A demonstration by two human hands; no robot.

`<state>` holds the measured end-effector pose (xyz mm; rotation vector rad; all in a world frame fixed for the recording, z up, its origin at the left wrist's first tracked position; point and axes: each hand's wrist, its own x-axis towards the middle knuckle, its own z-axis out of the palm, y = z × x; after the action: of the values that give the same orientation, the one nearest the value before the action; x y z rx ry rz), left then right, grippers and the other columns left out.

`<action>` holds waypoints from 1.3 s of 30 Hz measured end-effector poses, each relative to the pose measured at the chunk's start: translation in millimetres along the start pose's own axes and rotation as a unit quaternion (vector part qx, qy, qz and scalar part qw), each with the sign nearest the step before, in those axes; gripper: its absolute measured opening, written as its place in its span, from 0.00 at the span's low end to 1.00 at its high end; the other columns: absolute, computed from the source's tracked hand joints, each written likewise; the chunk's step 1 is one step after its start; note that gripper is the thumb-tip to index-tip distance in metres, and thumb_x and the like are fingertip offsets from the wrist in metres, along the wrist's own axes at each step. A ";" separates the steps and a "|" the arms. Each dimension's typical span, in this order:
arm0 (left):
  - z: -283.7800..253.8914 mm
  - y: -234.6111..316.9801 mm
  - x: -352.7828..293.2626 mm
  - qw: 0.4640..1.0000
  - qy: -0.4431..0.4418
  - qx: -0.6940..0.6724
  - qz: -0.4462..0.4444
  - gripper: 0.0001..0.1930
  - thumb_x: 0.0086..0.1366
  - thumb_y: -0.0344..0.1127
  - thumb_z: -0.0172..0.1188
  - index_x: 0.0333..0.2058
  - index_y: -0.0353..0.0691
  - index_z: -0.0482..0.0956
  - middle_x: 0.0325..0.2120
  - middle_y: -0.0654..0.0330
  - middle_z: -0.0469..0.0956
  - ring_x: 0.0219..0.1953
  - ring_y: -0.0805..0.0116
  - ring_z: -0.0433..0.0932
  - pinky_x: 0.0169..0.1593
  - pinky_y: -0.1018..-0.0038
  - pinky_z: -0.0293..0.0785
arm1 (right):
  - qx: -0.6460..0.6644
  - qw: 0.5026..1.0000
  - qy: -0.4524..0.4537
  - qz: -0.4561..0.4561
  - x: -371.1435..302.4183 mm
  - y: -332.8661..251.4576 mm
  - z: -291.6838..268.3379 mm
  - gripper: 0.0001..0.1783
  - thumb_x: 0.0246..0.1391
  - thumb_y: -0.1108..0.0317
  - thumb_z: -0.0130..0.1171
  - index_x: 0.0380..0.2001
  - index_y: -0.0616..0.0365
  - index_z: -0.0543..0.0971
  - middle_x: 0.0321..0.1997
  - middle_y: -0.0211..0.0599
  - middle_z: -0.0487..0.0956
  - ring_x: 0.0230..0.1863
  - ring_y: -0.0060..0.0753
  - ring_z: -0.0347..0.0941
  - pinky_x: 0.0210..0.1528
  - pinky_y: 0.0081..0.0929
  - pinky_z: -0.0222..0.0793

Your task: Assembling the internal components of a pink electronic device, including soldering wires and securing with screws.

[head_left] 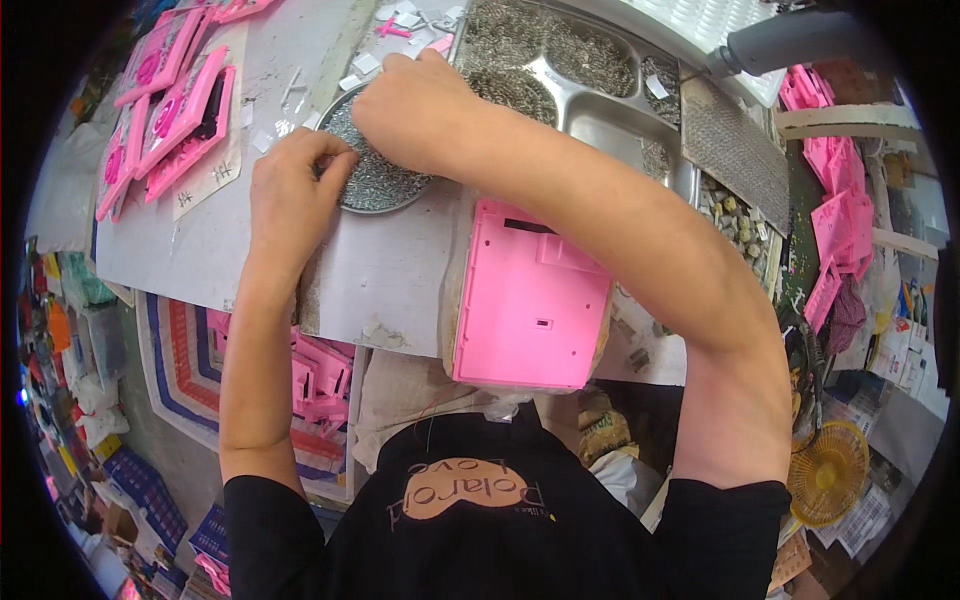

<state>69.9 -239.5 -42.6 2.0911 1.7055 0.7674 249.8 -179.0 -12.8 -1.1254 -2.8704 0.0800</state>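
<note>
A round metal dish (pixel 392 190) full of small silver screws sits on the worktable. My left hand (pixel 292 190) is at its left rim, thumb and fingers pinched together; whatever they hold is too small to make out. My right hand (pixel 412 112) reaches across over the dish's far side, its fingers curled closed and their tips hidden. Close to my body, a flat pink plastic case part (pixel 520 330) with small holes and a black slot lies at the table's front edge, partly under my right forearm.
Pink framed cases (pixel 180 115) are stacked at the far left. A metal compartment tray (pixel 600 125) of small metal parts stands beyond my right arm. More pink parts (pixel 318 380) fill a striped bag below the table. A grey tube (pixel 790 42) juts in at the far right.
</note>
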 end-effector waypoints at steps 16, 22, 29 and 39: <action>5.0 81.2 -46.9 0.980 -0.070 -0.127 0.140 0.05 0.58 0.29 0.70 0.32 0.41 0.82 0.29 0.59 0.80 0.33 0.59 0.78 0.42 0.65 0.68 | 0.212 0.945 0.181 0.173 -260.3 -28.4 -32.0 0.10 0.44 0.72 0.71 0.30 0.56 0.80 0.32 0.34 0.78 0.38 0.44 0.71 0.44 0.38 0.68; 24.6 144.1 -79.3 0.949 -0.144 -0.169 0.226 0.08 0.51 0.32 0.76 0.29 0.45 0.85 0.29 0.67 0.79 0.35 0.66 0.77 0.47 0.68 0.63 | 0.219 0.933 0.213 0.192 -267.9 -35.5 -10.5 0.08 0.45 0.70 0.71 0.31 0.55 0.83 0.32 0.33 0.79 0.39 0.41 0.72 0.44 0.38 0.68; 43.5 159.7 -92.5 0.942 -0.131 -0.089 0.297 0.10 0.49 0.36 0.77 0.29 0.47 0.84 0.28 0.69 0.76 0.35 0.67 0.73 0.45 0.63 0.58 | 0.249 0.931 0.174 0.201 -264.9 -29.9 -21.7 0.08 0.45 0.71 0.71 0.32 0.55 0.85 0.32 0.32 0.81 0.41 0.41 0.72 0.46 0.35 0.70; 44.0 155.8 -97.1 0.935 -0.162 -0.083 0.305 0.12 0.49 0.38 0.76 0.33 0.48 0.85 0.30 0.69 0.77 0.36 0.66 0.74 0.47 0.62 0.58 | 0.236 0.921 0.229 0.208 -276.8 -9.0 -38.7 0.11 0.44 0.71 0.72 0.34 0.57 0.86 0.32 0.34 0.82 0.40 0.41 0.74 0.45 0.35 0.72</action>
<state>206.1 -365.5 -8.1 2.4714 0.7888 0.6425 449.2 -372.8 16.9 -1.3902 -2.0199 0.4360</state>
